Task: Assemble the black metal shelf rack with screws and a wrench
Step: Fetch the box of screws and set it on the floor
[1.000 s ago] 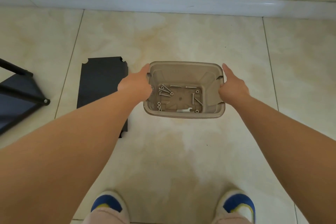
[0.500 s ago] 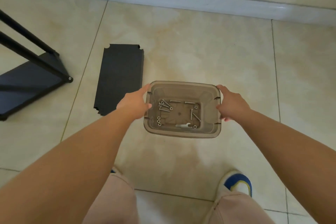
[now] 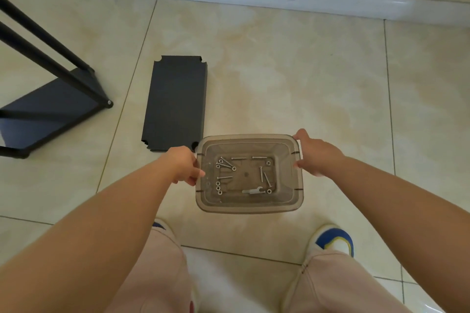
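Early in the job, by the look of it. Left hand [image 3: 181, 164] and right hand [image 3: 314, 155] each grip a short side of the clear plastic bin [image 3: 292, 204], fingers curled over its rim, low over the tiled floor [image 3: 292, 79], just ahead of the shoes; whether resting on the tiles or a little above, cannot tell. Inside the bin lie loose screws [image 3: 226, 164] scattered across the bottom, plus a small flat wrench [image 3: 253, 190] near the front wall, none taken out.

To the left, a partly built black rack frame [image 3: 63, 109], tipped on its side with long posts running up out of view and one panel already fixed between them; so some joining looks done. Just beside the bin, touching its far left corner in view, a separate black shelf panel [image 3: 175, 101] flat on the floor, notched at the corners and unattached.

Left to do, as a judgement: set the bin down, pick out screws and wrench, seat the loose panel among the posts and tighten each corner. Rest of the frame out of sight, so total count of missing shelves unknown.
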